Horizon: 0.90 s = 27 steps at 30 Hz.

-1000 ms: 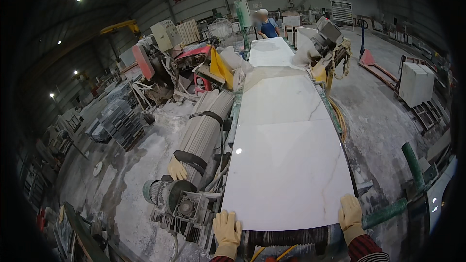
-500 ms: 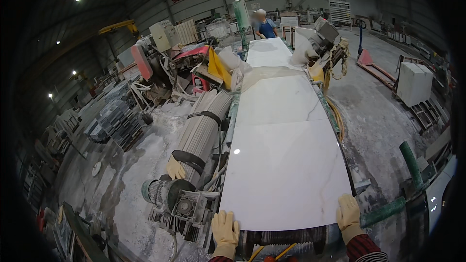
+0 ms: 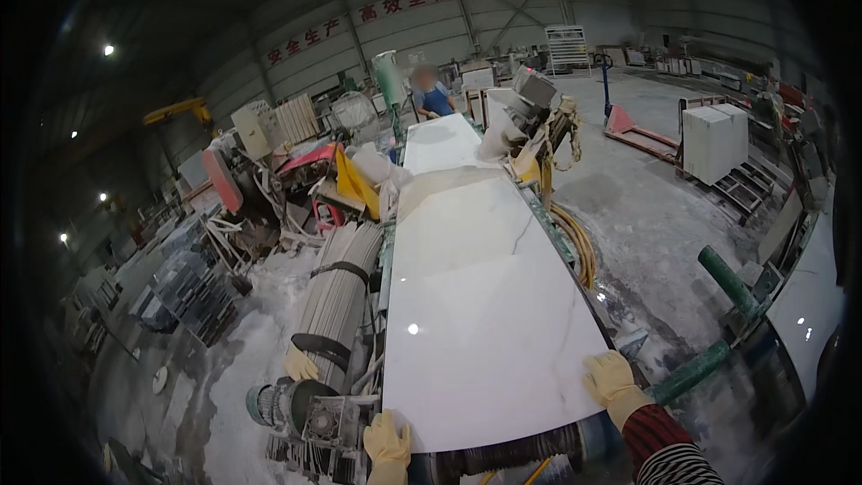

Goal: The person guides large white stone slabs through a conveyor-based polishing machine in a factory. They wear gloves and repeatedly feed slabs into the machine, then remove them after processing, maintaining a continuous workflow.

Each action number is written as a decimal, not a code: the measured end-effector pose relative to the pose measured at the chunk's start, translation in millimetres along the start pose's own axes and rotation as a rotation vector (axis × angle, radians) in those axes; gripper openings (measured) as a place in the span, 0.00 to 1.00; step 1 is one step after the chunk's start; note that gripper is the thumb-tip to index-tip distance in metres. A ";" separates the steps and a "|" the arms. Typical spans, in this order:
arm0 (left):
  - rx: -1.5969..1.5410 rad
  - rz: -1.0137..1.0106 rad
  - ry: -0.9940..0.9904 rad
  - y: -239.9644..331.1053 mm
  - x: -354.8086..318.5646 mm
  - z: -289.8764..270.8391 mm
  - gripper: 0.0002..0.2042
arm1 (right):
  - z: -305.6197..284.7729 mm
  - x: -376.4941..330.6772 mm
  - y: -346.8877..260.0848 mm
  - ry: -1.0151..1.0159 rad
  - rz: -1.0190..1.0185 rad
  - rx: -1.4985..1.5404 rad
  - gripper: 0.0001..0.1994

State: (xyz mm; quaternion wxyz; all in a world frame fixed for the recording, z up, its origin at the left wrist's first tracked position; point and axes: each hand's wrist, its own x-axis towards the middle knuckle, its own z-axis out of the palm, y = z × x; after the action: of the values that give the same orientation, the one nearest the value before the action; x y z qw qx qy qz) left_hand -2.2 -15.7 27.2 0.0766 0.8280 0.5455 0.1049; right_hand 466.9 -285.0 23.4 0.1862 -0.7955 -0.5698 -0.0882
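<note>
A long white stone slab point(image 3: 485, 368) with faint grey veins lies on a belt line, its near edge towards me. Both my hands wear cream rubber gloves. At the slab's near left corner is my left hand point(image 3: 387, 445), fingers stretched forward and thumb apart, against the edge. My right hand point(image 3: 614, 382) rests on the near right corner, fingers laid over the slab's edge, below a red and black striped sleeve. Dark rollers point(image 3: 503, 460) show under the near end. Further on, another pale slab point(image 3: 440, 139) lies on the line.
Left of the line stand a bundle of grey strips point(image 3: 334, 292), a motor point(image 3: 285, 402) and a spare cream glove point(image 3: 300, 363). Green pipes point(image 3: 690, 373) jut out at right. Yellow hoses point(image 3: 579, 247) hang by the line. A person in blue point(image 3: 434, 101) is at the far end.
The view has turned to the right, so the scene sits further left. My right hand has moved inward onto the slab's corner, with more of its sleeve showing. My left hand stays at the left corner.
</note>
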 end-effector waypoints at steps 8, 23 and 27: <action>0.089 0.181 0.258 -5.9 40.0 53.6 0.28 | 20.5 21.8 12.1 0.094 -0.102 0.028 0.24; 0.023 0.130 0.212 4.0 39.2 44.9 0.27 | 27.6 52.7 24.9 0.069 -0.044 0.091 0.25; -0.024 0.151 0.229 -5.4 35.5 49.5 0.28 | 18.2 58.9 18.5 0.072 -0.067 0.128 0.24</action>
State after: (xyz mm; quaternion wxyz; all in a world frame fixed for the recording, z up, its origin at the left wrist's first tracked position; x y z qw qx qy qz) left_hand 19.4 18.5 -18.7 0.0155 0.8483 0.4855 0.2106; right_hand 502.7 -231.5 23.9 0.2539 -0.7589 -0.5935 -0.0862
